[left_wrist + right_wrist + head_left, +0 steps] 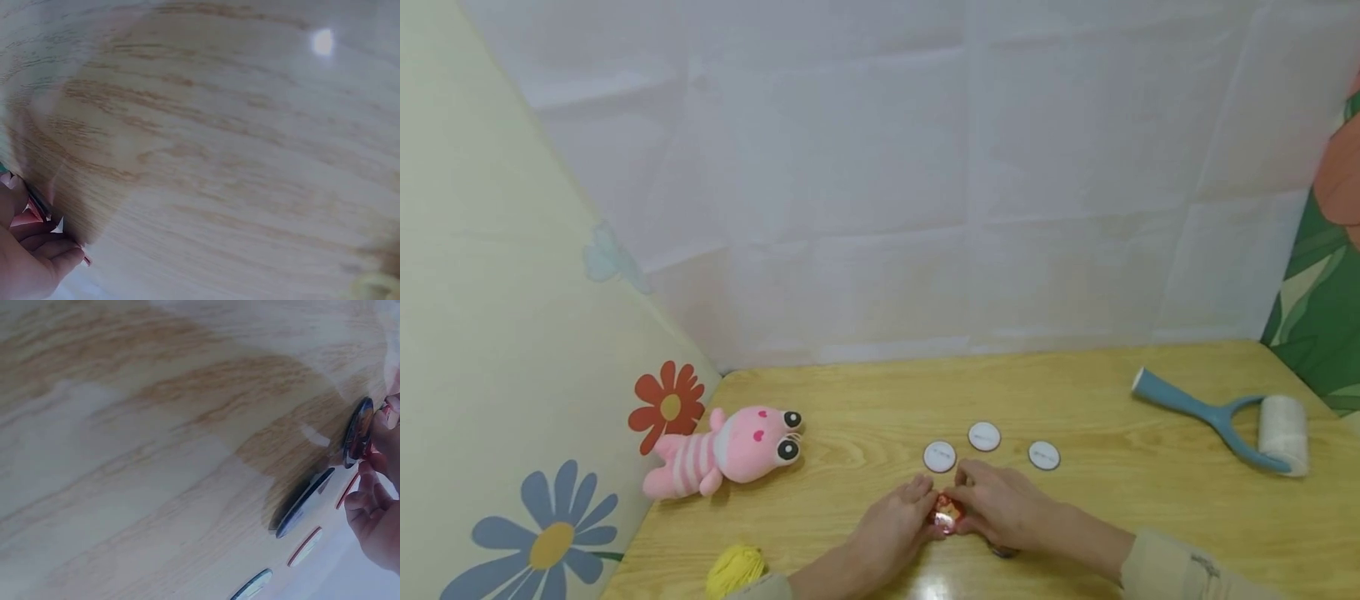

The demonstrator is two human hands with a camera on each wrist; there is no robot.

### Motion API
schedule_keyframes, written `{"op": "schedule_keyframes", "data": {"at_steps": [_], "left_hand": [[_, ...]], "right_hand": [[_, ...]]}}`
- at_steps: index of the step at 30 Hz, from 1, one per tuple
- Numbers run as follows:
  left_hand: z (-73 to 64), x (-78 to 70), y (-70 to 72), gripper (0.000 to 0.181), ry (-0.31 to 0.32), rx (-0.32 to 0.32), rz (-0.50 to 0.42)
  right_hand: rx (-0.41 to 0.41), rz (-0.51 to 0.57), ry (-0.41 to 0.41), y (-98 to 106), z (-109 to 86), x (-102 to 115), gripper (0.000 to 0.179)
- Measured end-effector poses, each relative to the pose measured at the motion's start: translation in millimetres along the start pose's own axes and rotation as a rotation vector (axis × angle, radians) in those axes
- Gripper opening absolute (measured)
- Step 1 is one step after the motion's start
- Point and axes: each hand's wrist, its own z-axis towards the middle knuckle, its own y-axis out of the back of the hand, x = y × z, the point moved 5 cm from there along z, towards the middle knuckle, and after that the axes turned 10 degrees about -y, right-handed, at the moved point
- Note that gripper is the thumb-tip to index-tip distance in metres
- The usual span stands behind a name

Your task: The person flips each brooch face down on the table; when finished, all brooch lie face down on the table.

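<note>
Between my two hands is a shiny red round badge [947,512], held just over the table. My left hand [891,529] pinches its left side, and my right hand [1003,508] grips the right side. In the left wrist view, red and white edges show between the left hand's [37,256] thumb and fingers. The right wrist view shows a dark-rimmed badge [358,432] tilted against the right fingertips. Another dark-edged badge [1002,551] lies partly hidden under my right hand. Beyond the hands lie three white-backed badges [939,457] [984,436] [1043,455].
To the left, a pink striped plush toy [730,452] lies on its side. A bundle of yellow yarn [735,570] is near the front edge, close to my left sleeve. A blue-handled lint roller [1225,421] lies at the right. A white cloth [880,183] hangs behind the wooden table [850,392].
</note>
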Motion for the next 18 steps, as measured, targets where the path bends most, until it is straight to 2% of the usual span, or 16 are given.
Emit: {"op": "schedule_keyframes", "data": {"at_steps": [8, 15, 18], "left_hand": [[-0.3, -5.2, 0.8, 0.048, -0.016, 0.051, 0.069], [-1.3, -4.9, 0.4, 0.04, -0.044, -0.032, 0.116], [-2.2, -4.4, -0.8, 0.039, -0.054, -0.054, 0.11]], "right_hand": [[0.001, -0.027, 0.01, 1.2, -1.3, 0.7, 0.036], [-0.161, -0.129, 0.123, 3.3, -6.2, 3.1, 0.027], [-0.2, -0.158, 0.146, 2.3, -7.9, 4.4, 0.022]]}}
